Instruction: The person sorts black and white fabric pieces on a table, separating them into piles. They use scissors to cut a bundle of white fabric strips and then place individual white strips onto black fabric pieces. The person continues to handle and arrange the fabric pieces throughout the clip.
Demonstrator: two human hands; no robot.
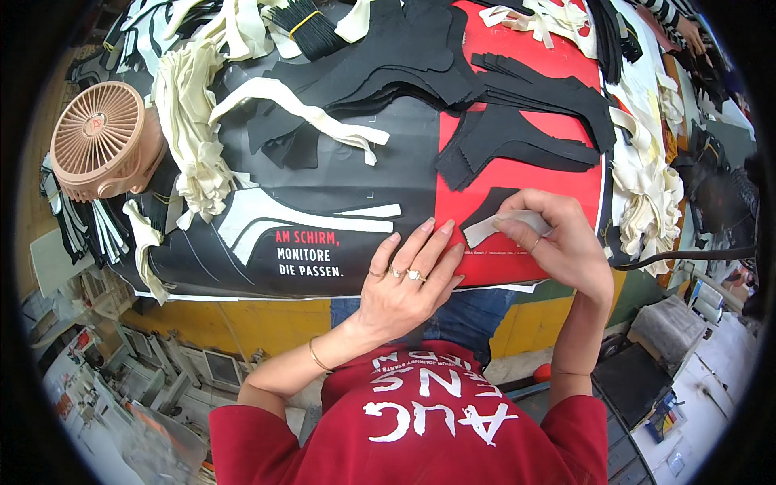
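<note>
Near the front edge of the table, my right hand (558, 238) pinches a pale strip (482, 231) between thumb and fingers. One end of the strip shows beyond the fingertips; the rest runs under the hand. Just behind it lies a small black cut piece (490, 207), which the strip partly overlaps. My left hand (411, 279) rests flat on the mat with fingers stretched out, its fingertips a little left of the strip. To its left are curved white cut pieces (307, 224), beside a narrow white piece (370, 212).
Stacks of black curved pieces (525, 145) cover the far right of the red and black mat (388, 174). Cream strips lie bunched at left (194, 129) and right (647, 194). A pink fan (101, 133) stands at far left. Another person's hand (689, 36) shows at top right.
</note>
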